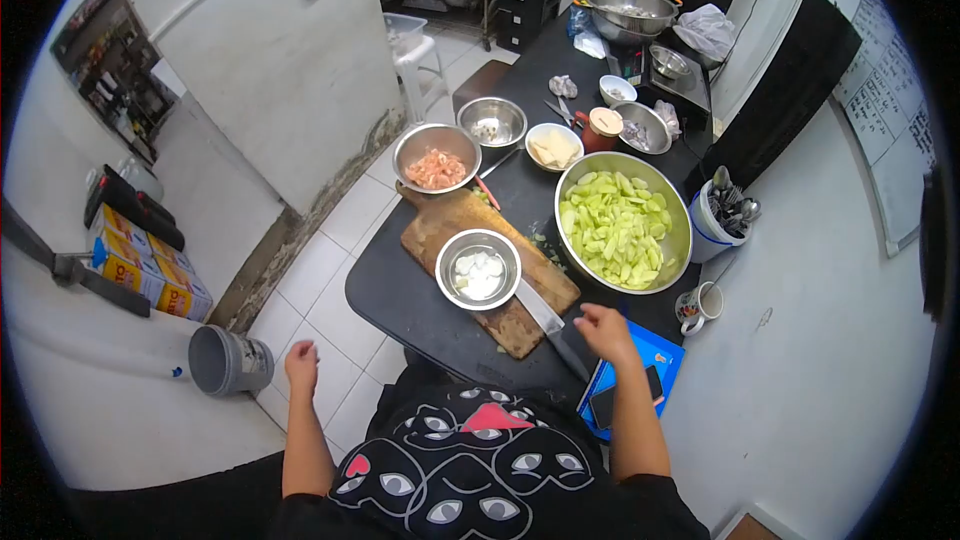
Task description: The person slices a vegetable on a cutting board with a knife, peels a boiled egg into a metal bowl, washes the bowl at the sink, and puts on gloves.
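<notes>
My left hand (pixel 301 368) hangs in the air left of the table, its fingers curled together with nothing visible in them. My right hand (pixel 606 332) hovers beside the knife (pixel 543 310), fingers loosely bent and apart, holding nothing. The knife's blade rests on a wooden cutting board (pixel 440 223), its dark handle pointing toward me. On the board stands a small metal bowl (pixel 478 270) with white pieces inside. A large metal bowl (pixel 620 225) of sliced green vegetable is to the right. Beyond the board sits a metal bowl of pink raw meat or shrimp (pixel 436 168).
Below my right hand lie a blue folder (pixel 655 348) and a phone (pixel 605 406). A mug (pixel 699 308) and a utensil bucket (pixel 715 220) stand at the right edge. Farther back are a red-handled container (pixel 602 129), scissors (pixel 562 112) and several bowls. A grey bucket (pixel 232 358) is on the floor.
</notes>
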### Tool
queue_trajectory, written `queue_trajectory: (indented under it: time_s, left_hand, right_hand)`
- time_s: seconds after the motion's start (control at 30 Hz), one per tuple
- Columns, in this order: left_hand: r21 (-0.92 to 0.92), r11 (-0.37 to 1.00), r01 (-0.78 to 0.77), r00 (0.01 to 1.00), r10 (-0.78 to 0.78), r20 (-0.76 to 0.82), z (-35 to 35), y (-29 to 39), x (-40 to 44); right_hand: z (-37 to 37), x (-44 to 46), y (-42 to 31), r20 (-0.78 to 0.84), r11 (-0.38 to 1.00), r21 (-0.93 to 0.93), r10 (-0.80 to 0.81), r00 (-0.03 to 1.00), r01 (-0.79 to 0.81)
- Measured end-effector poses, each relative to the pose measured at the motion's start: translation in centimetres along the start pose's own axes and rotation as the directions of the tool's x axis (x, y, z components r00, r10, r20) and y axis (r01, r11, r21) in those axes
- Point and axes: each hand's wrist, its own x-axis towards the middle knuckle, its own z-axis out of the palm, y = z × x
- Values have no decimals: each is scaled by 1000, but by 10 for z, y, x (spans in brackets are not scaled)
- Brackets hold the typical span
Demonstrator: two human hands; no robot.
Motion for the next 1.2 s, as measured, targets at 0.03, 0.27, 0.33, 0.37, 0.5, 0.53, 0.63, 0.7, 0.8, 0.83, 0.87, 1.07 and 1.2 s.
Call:
queue_trajectory:
  time_s: [0.03, 0.27, 0.33, 0.37, 0.5, 0.53, 0.63, 0.7, 0.8, 0.83, 0.87, 1.07, 1.2]
  left_hand:
    - [90, 987, -134, 991, 130, 43, 15, 11, 12]
    - [155, 759, -632, 736, 526, 426, 127, 179, 36]
    - [194, 745, -638, 724, 495, 480, 161, 193, 54]
    - [234, 752, -616, 751, 470, 464, 175, 196, 62]
    - [333, 766, -550, 807, 384, 450, 215, 202, 91]
    - [338, 778, -530, 815, 357, 456, 224, 201, 99]
    - [352, 791, -501, 799, 265, 540, 233, 207, 119]
    - [362, 786, -501, 769, 212, 603, 233, 209, 129]
    - [366, 765, -530, 724, 184, 665, 233, 210, 139]
    - [363, 756, -544, 714, 191, 674, 233, 209, 138]
    - [359, 747, -560, 704, 200, 681, 233, 209, 138]
    - [312, 813, -491, 706, 162, 690, 211, 203, 127]
    - [284, 794, -538, 700, 233, 675, 206, 192, 126]
  right_hand:
    - [16, 8, 18, 29, 996, -85, 21, 999, -19]
    - [43, 23, 2, -96, 985, -174, -6, 995, -11]
    - [49, 40, -9, -127, 982, -182, -70, 989, 46]
    - [55, 56, -13, -142, 984, -155, -111, 984, 89]
    - [74, 119, -30, -100, 983, -88, -171, 980, 162]
    - [77, 133, -34, -96, 986, -82, -156, 983, 148]
    - [86, 171, -45, -84, 991, -73, -121, 989, 116]
    - [92, 189, -47, -80, 992, -89, -100, 992, 93]
    - [97, 209, -47, -13, 984, -172, -39, 999, 36]
    - [97, 212, -45, 9, 977, -211, -33, 999, 34]
    - [97, 215, -44, 23, 977, -209, -27, 999, 32]
    - [97, 204, -56, 131, 981, -192, 50, 990, -25]
    - [93, 207, -70, 205, 939, -335, -2, 979, 72]
